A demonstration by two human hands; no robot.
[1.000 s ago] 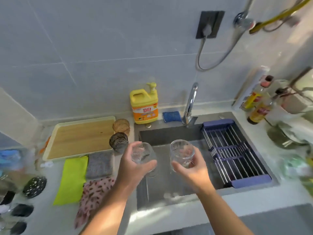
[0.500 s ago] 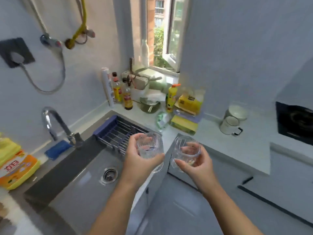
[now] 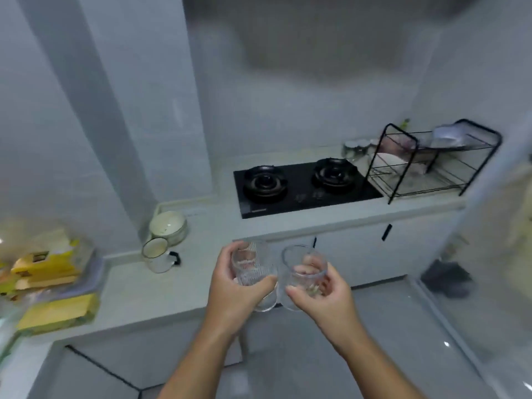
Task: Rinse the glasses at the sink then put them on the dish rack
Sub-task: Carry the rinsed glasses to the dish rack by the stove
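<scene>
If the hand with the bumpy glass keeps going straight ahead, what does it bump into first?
The left hand, holding the ribbed glass, points toward the counter edge below the black stove. That edge probably comes first, though depth is hard to judge here.

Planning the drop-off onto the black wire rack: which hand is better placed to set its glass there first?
The right hand, probably. The dish rack stands far right past the stove, on that hand's side. Its smooth glass has an open path, while the left hand with its ribbed glass would cross over.
</scene>
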